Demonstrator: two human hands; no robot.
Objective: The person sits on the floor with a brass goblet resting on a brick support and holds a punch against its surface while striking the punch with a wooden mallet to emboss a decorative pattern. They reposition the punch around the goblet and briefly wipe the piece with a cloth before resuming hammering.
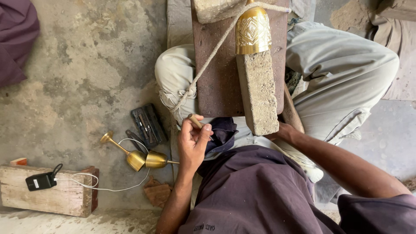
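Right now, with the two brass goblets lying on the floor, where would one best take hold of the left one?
Probably by the thin stem of the left brass goblet, coming from above. It lies on its side, its cup touching the other goblet, so the stem and foot point away, free on the bare floor.

goblets (pixel 141 157) lie on floor (pixel 86 78) left of board (pixel 219 78), beside tool case (pixel 149 125)

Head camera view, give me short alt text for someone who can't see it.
Seen from above, a seated person's left hand pinches a small wooden stick beside a board on their lap, where a rope ties down an engraved brass cup mounted on a rough block. The right hand is mostly hidden under that block. Two brass goblets lie on the concrete floor.
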